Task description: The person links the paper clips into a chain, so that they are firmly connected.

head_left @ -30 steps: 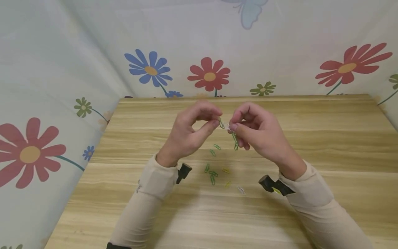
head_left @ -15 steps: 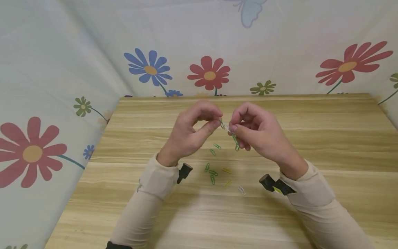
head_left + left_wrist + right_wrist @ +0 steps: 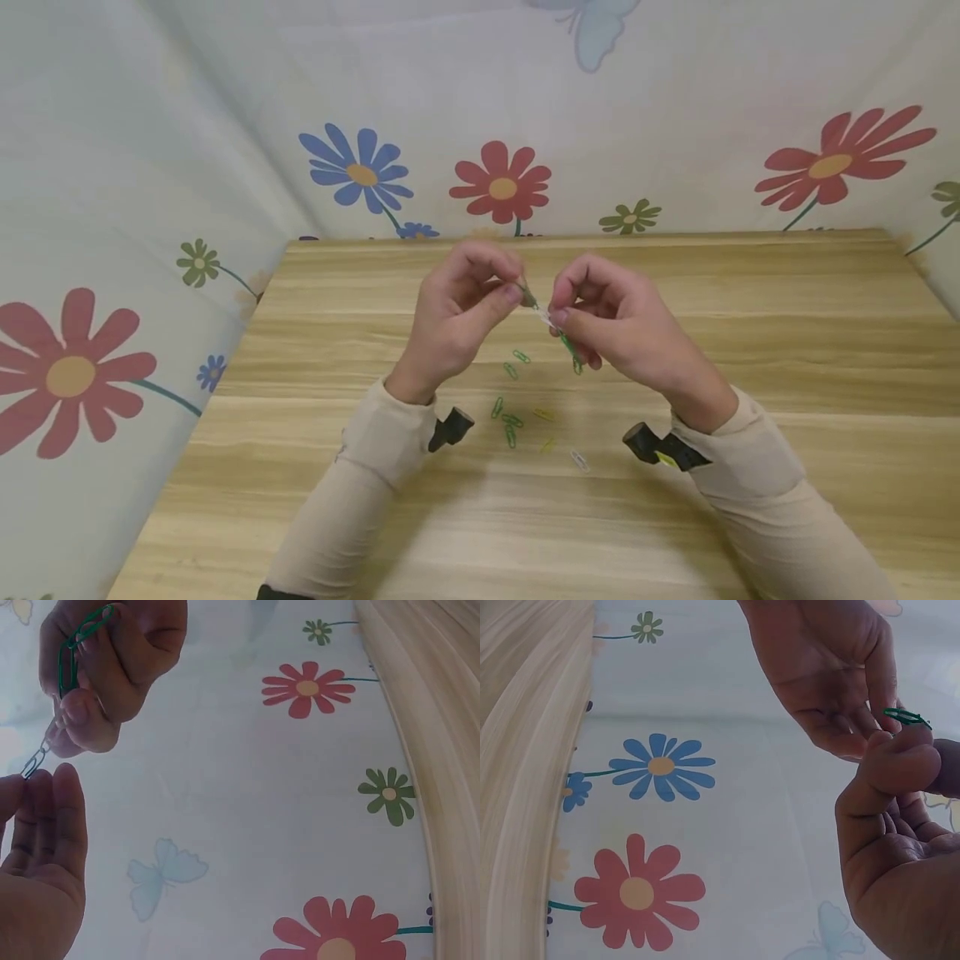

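Above the table, my left hand [image 3: 461, 325] pinches a green paper clip [image 3: 528, 297] between thumb and forefinger. That clip meets a white paper clip [image 3: 545, 317], which my right hand [image 3: 626, 329] pinches at its other end. From the right fingertips hangs a short chain of green paper clips [image 3: 573, 353]. In the left wrist view, these linked green clips [image 3: 68, 669] lie along the curled right fingers, and the clip [image 3: 32, 764] at the left fingertips shows below. A green clip [image 3: 906, 717] stands out between both hands in the right wrist view.
On the wooden table [image 3: 787, 350], below the hands, lie several loose green paper clips [image 3: 512, 437], two yellow paper clips [image 3: 543, 414] and one white paper clip [image 3: 580, 461]. Behind the table's back edge hangs a flower-print cloth [image 3: 697, 150].
My left hand has shifted slightly left and turned, so its green clip slants more. The white clip shows farther out of the right fingertips, and the hanging green clips have swung slightly right.
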Demonstrator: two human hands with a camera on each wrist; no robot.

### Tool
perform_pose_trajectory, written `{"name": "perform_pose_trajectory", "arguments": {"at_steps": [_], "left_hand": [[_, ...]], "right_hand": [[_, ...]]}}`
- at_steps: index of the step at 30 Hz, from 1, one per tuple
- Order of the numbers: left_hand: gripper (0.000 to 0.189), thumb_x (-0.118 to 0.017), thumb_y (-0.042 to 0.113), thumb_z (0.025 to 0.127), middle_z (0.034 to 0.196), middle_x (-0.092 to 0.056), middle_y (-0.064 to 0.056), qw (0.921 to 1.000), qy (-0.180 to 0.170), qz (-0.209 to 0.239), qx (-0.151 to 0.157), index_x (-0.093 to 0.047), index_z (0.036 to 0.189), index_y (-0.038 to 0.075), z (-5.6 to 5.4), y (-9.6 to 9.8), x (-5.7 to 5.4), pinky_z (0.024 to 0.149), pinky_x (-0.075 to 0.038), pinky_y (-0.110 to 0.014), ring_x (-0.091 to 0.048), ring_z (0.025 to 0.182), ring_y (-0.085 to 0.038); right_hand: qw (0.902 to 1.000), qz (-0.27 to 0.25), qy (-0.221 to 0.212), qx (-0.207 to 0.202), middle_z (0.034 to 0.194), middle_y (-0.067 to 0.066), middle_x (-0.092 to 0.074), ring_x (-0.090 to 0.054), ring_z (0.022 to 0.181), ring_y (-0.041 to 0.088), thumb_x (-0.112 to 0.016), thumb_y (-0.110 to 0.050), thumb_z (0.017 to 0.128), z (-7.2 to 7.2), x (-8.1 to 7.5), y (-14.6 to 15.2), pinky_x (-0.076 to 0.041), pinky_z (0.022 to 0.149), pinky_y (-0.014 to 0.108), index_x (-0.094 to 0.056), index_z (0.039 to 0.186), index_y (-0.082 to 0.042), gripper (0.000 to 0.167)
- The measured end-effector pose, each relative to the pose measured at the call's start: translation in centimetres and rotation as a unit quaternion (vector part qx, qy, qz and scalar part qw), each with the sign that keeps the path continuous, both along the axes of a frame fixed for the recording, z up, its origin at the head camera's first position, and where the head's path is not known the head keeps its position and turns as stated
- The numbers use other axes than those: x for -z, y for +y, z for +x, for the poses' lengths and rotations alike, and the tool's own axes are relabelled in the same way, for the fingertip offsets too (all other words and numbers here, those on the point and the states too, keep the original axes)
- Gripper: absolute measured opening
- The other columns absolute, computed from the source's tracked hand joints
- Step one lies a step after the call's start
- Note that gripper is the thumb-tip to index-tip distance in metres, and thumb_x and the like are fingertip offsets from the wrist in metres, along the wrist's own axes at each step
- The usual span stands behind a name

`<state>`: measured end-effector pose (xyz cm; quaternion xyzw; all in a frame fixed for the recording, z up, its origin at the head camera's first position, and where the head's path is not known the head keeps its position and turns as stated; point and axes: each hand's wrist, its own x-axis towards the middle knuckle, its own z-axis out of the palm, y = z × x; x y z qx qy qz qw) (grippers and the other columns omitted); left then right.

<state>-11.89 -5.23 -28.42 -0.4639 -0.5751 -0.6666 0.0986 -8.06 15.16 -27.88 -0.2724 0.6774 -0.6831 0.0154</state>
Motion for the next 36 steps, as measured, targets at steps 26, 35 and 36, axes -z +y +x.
{"name": "perform_pose_trajectory", "arguments": {"at_steps": [26, 35, 36], "left_hand": [[0.019, -0.065, -0.008, 0.091, 0.091, -0.063, -0.013, 0.9916, -0.032, -0.09, -0.087, -0.059, 0.108, -0.004, 0.55, 0.0, 0.05, 0.06, -0.049, -0.03, -0.056, 0.068, -0.023], [0.018, -0.065, -0.008, 0.093, 0.089, -0.063, -0.012, 0.992, -0.047, -0.094, -0.071, -0.06, 0.11, -0.006, 0.5, 0.19, 0.07, 0.059, -0.051, -0.031, -0.058, 0.068, -0.023], [0.018, -0.065, -0.008, 0.093, 0.091, -0.064, -0.013, 0.9914, -0.049, -0.098, -0.071, -0.06, 0.11, -0.007, 0.35, 0.11, 0.13, 0.06, -0.052, -0.032, -0.058, 0.069, -0.024]], "right_hand": [[0.9828, 0.132, 0.087, 0.095, 0.081, 0.005, -0.063, -0.055, 0.056, 0.021, -0.067, -0.001, 0.095, 0.12, 0.03, 0.0, -0.044, 0.047, 0.029, -0.07, 0.1, -0.004, 0.006], [0.9834, 0.128, 0.094, 0.088, 0.075, 0.006, -0.061, -0.052, 0.056, 0.021, -0.066, 0.0, 0.095, 0.04, -0.03, 0.19, -0.043, 0.047, 0.029, -0.069, 0.097, -0.003, 0.004], [0.9835, 0.128, 0.091, 0.089, 0.075, 0.005, -0.06, -0.052, 0.056, 0.021, -0.066, -0.001, 0.095, 0.08, -0.09, 0.35, -0.043, 0.047, 0.029, -0.069, 0.097, -0.003, 0.004]]}}
